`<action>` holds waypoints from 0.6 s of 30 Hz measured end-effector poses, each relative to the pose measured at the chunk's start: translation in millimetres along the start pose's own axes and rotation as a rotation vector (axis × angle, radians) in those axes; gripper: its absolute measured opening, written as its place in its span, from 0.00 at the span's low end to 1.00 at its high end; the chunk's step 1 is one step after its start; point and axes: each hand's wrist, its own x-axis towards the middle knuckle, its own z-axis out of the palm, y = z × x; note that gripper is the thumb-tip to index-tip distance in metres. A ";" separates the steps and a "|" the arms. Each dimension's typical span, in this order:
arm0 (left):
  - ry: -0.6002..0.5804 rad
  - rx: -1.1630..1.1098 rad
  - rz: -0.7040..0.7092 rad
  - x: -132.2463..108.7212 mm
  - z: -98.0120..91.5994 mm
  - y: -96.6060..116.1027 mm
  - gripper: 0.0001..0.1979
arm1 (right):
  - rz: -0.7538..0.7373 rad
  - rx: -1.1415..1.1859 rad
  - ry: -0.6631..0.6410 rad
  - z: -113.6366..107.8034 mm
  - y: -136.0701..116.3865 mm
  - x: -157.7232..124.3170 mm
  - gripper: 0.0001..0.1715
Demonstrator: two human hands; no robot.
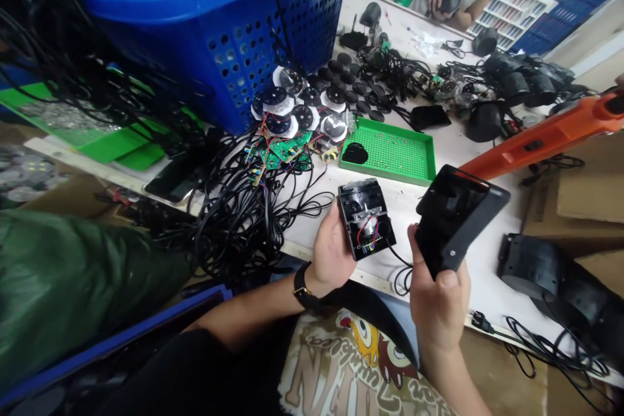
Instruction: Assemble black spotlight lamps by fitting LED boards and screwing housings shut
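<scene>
Our left hand (331, 253) cradles an open black plastic housing (365, 208) with a motor (370, 224) and red and blue wires (364, 234) inside. Our right hand (439, 299) grips a black cover (458, 218). A green perforated tray (390, 149) lies just beyond both hands, with black cables (238, 227) left of our left hand.

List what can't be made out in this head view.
The black housing: underside hidden by the left hand.
The black cover: far face turned away, held in the right hand.
The orange tool: end cut off by the right edge.
The blue basket: contents cut off by the top edge.
The green tray: small parts too small to identify.
</scene>
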 end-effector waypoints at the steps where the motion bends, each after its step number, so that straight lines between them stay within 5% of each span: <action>1: 0.001 0.007 0.003 -0.2 -0.1 -0.1 0.28 | 0.010 -0.021 -0.012 -0.8 1.6 -1.9 0.30; 12: -0.016 0.021 0.084 -2.3 -5.3 -8.5 0.30 | -0.082 -0.325 0.076 -6.7 17.3 -20.1 0.41; 18: -0.060 0.064 0.121 -8.0 -1.9 -9.7 0.31 | -0.216 -0.528 -0.062 0.1 11.2 -20.6 0.46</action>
